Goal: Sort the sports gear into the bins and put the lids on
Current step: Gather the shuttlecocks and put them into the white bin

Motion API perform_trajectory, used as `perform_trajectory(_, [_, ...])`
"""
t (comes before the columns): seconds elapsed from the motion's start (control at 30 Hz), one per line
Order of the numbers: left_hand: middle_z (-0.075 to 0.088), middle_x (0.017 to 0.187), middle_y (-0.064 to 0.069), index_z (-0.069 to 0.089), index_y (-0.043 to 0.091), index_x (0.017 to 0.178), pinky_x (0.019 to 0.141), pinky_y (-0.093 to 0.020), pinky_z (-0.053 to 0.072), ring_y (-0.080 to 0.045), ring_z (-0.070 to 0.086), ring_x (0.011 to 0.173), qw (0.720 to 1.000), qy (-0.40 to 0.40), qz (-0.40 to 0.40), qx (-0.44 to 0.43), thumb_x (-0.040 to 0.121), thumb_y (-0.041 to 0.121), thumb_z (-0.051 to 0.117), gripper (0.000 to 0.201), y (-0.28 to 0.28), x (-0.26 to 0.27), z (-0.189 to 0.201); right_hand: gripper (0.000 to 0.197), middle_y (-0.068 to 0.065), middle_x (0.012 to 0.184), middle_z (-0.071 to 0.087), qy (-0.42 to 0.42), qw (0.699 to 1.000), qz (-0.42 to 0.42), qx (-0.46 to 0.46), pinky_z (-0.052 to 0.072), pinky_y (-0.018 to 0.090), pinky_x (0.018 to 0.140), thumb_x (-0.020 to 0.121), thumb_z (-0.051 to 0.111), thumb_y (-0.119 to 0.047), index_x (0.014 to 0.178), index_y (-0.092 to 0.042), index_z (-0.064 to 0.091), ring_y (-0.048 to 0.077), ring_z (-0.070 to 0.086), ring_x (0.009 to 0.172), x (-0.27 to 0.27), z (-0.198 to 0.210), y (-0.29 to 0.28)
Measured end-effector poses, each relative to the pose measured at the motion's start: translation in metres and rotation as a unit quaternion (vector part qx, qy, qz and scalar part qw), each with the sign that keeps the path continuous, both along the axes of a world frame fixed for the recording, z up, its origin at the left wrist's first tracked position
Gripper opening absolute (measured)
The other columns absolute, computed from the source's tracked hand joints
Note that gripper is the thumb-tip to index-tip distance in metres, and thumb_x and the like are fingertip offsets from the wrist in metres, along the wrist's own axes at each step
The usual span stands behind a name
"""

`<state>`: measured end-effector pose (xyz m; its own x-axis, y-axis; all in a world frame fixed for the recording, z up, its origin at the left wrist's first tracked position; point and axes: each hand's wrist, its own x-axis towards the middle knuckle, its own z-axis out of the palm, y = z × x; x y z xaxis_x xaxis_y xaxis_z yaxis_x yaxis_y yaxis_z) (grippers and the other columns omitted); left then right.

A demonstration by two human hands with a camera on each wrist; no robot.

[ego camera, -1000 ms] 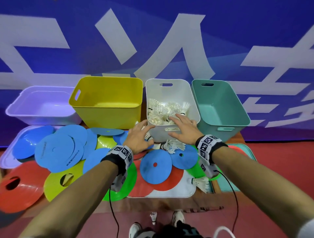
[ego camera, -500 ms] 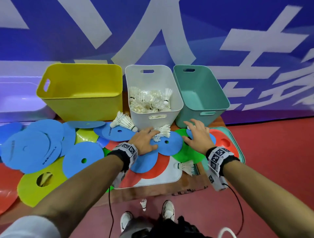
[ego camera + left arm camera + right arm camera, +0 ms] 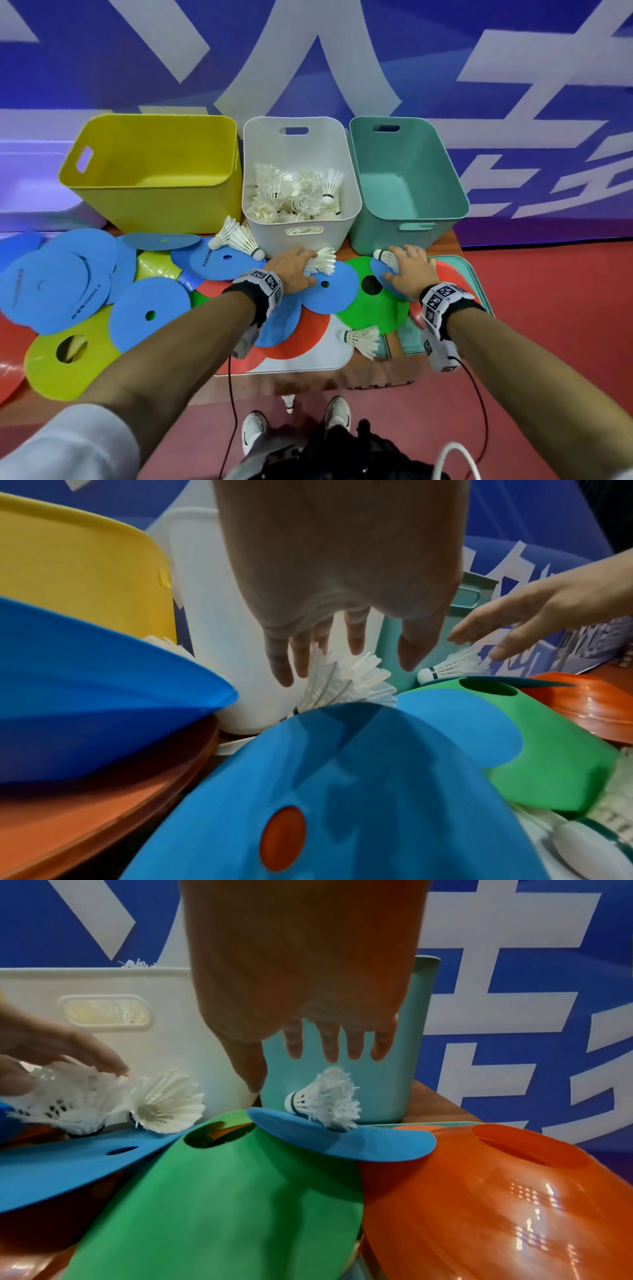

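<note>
Both hands low over the shuttlecocks!
Left hand [image 3: 291, 270], fingers apart, reaches 2 shuttlecocks [image 3: 322, 262]; right hand [image 3: 409, 270], fingers spread, hovers over 1 shuttlecock [image 3: 325, 1096] near the teal bin [image 3: 445, 192].

Three open bins stand in a row: a yellow bin [image 3: 150, 178], empty; just to its right a white bin [image 3: 298, 209] heaped with white shuttlecocks [image 3: 294, 195]; then a teal bin [image 3: 404, 192], empty. In front of the white bin lie loose shuttlecocks [image 3: 239, 238], more [image 3: 322, 262], one [image 3: 385, 257] on a blue disc [image 3: 383, 274], one [image 3: 363, 339] nearer. Flat blue discs [image 3: 58, 284], a green disc [image 3: 373, 308], yellow [image 3: 61, 370] and red cones [image 3: 301, 339] overlap before the bins, over a white lid [image 3: 308, 356].
</note>
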<state>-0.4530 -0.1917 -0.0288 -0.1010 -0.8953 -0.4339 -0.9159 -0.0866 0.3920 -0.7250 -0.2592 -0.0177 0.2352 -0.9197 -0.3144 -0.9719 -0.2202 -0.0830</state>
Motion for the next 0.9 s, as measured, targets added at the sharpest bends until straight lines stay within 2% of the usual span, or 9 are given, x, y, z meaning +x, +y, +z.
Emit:
perform_trajectory(0.1, [0.035, 0.148, -0.005, 0.031, 0.022, 0.149, 0.106, -0.041, 0.039, -0.029, 0.042, 0.13, 1.0, -0.001, 0.003, 0.004, 0.091, 0.04, 0.06, 0.067, -0.002, -0.005, -0.002, 0.07, 0.008, 0.152, 0.032, -0.004, 1.0, 0.0, 0.015, 0.024, 0.046, 0.111, 0.089, 0.06, -0.044, 0.149, -0.024, 0.031, 0.027, 0.025, 0.141, -0.004, -0.008, -0.008])
perform_trajectory(0.23, [0.04, 0.147, -0.004, 0.035, 0.021, 0.147, 0.106, -0.036, 0.035, -0.026, 0.039, 0.131, 1.0, -0.008, -0.003, -0.012, 0.09, 0.035, 0.063, 0.065, -0.003, -0.009, -0.003, 0.071, 0.012, 0.14, 0.038, -0.008, 1.0, 0.001, 0.02, 0.03, 0.043, 0.108, 0.087, 0.063, -0.042, 0.148, -0.02, 0.033, 0.033, 0.034, 0.132, -0.006, -0.015, -0.013])
perform_trajectory(0.4, [0.041, 0.148, -0.005, 0.033, 0.025, 0.148, 0.108, -0.041, 0.037, -0.027, 0.038, 0.132, 1.0, -0.02, 0.001, 0.009, 0.082, 0.029, 0.068, 0.074, -0.004, -0.013, -0.004, 0.056, 0.017, 0.127, 0.041, -0.016, 1.0, 0.023, 0.005, 0.038, 0.039, 0.102, 0.084, 0.067, -0.032, 0.132, -0.009, 0.051, 0.036, 0.041, 0.119, -0.005, -0.02, -0.019])
perform_trajectory(0.53, [0.042, 0.148, -0.008, 0.029, 0.023, 0.149, 0.106, -0.04, 0.039, -0.029, 0.043, 0.13, 1.0, -0.021, 0.002, 0.008, 0.081, 0.025, 0.069, 0.079, 0.0, -0.015, -0.006, 0.05, 0.014, 0.129, 0.047, -0.017, 0.999, 0.033, 0.007, 0.038, 0.038, 0.101, 0.084, 0.063, -0.024, 0.131, -0.011, 0.051, 0.034, 0.042, 0.119, -0.006, -0.023, -0.022])
perform_trajectory(0.63, [0.042, 0.147, -0.01, 0.026, 0.023, 0.151, 0.103, -0.039, 0.04, -0.03, 0.046, 0.128, 1.0, -0.021, -0.001, 0.002, 0.081, 0.025, 0.069, 0.082, 0.002, -0.015, -0.007, 0.049, 0.01, 0.13, 0.053, -0.006, 0.999, 0.036, -0.008, 0.037, 0.038, 0.1, 0.084, 0.061, -0.024, 0.131, -0.015, 0.05, 0.032, 0.044, 0.118, -0.007, -0.025, -0.023])
perform_trajectory(0.73, [0.038, 0.15, -0.012, 0.019, 0.022, 0.154, 0.105, -0.039, 0.039, -0.032, 0.044, 0.13, 1.0, -0.027, -0.009, 0.008, 0.085, 0.021, 0.066, 0.084, 0.001, -0.016, -0.007, 0.048, 0.007, 0.132, 0.051, 0.018, 0.999, 0.026, -0.018, 0.034, 0.04, 0.097, 0.085, 0.058, -0.024, 0.131, -0.019, 0.048, 0.033, 0.042, 0.119, -0.007, -0.024, -0.021])
perform_trajectory(0.9, [0.038, 0.149, -0.012, 0.013, 0.025, 0.155, 0.1, -0.038, 0.041, -0.033, 0.048, 0.126, 0.999, -0.036, -0.022, 0.0, 0.086, 0.024, 0.065, 0.087, 0.0, -0.017, -0.004, 0.049, 0.014, 0.128, 0.045, -0.015, 1.0, 0.01, 0.006, 0.04, 0.045, 0.098, 0.086, 0.055, -0.014, 0.134, -0.015, 0.047, 0.038, 0.048, 0.117, -0.005, -0.024, -0.021])
